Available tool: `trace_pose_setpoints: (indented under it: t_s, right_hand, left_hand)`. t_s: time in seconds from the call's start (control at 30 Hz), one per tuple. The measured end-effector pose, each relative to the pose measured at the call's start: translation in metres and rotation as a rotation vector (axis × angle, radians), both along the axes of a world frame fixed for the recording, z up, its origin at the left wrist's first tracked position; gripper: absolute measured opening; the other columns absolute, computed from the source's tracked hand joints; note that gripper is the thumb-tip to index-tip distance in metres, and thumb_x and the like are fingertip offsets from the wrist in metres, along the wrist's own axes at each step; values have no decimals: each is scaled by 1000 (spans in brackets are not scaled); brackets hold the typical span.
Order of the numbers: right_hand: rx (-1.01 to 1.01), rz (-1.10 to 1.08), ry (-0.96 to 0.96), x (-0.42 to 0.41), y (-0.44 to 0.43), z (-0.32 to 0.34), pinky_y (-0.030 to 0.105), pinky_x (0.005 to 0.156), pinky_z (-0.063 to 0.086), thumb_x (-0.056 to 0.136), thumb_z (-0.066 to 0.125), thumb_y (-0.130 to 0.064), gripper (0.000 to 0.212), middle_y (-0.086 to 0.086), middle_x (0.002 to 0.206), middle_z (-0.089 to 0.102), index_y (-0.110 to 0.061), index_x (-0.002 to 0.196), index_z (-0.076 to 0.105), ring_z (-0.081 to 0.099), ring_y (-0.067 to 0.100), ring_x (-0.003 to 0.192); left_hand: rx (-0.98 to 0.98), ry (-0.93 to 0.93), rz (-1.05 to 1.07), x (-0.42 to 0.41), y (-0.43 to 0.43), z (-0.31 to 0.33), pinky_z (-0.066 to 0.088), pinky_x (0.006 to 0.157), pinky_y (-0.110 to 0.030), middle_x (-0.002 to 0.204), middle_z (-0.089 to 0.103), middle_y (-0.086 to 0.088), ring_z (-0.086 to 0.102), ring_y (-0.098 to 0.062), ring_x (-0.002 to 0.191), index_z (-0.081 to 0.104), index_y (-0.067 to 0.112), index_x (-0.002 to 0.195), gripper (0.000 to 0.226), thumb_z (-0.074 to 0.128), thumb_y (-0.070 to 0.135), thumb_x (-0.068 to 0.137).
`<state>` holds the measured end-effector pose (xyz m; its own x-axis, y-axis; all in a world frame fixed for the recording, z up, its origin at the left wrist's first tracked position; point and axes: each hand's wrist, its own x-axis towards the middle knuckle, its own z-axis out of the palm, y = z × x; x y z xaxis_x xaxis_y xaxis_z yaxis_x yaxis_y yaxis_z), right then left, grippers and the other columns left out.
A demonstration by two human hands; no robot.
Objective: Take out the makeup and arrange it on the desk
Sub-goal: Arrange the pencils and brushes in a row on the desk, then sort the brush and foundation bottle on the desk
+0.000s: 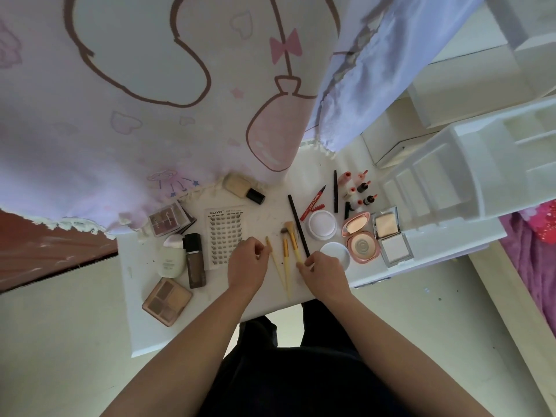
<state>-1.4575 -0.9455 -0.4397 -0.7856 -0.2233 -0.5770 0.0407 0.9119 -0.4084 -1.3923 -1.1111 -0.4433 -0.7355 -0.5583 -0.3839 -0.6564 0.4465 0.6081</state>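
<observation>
White desk [156,338] carries the makeup laid out flat. Nearest, at its left, lies a brown eyeshadow palette [167,301]. Left hand [246,267] pinches a thin yellow brush [275,263] with curled fingers; right hand [326,273] pinches a thick yellow brush [293,243] by its handle, beside a black pencil [298,224]. Farther right sits an open pink compact [361,239], then small bottles [358,188]

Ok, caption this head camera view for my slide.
Left hand and right hand grip yellow brushes among makeup on a white desk.
</observation>
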Motion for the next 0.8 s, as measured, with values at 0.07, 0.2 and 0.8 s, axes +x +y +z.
trace_pose_setpoints:
  t_s: [0.07,0.2,0.8]
  right_hand:
    - [-2,31,43,-1,-7,7,33,80,55,96,59,-45,31,3,95,71,-15,101,64,67,20,89]
    - [-70,143,108,-13,-38,13,37,82,54,99,52,-41,27,3,102,65,-16,105,60,65,22,92]
    - [-86,307,98,-74,-146,2,44,79,52,103,48,-34,37,12,121,47,-11,132,49,61,35,92]
  left_hand:
    - [-228,30,-134,10,-15,1,48,76,-34,107,62,-3,59,-24,98,65,16,102,16,59,29,95]
    - [-436,-233,-484,33,-53,-5,27,115,-50,162,22,-10,21,-31,149,35,22,151,53,40,39,101]
    - [-297,-186,-409,49,-91,-8,25,117,-45,162,25,-7,24,-29,148,40,21,149,53,45,40,100]
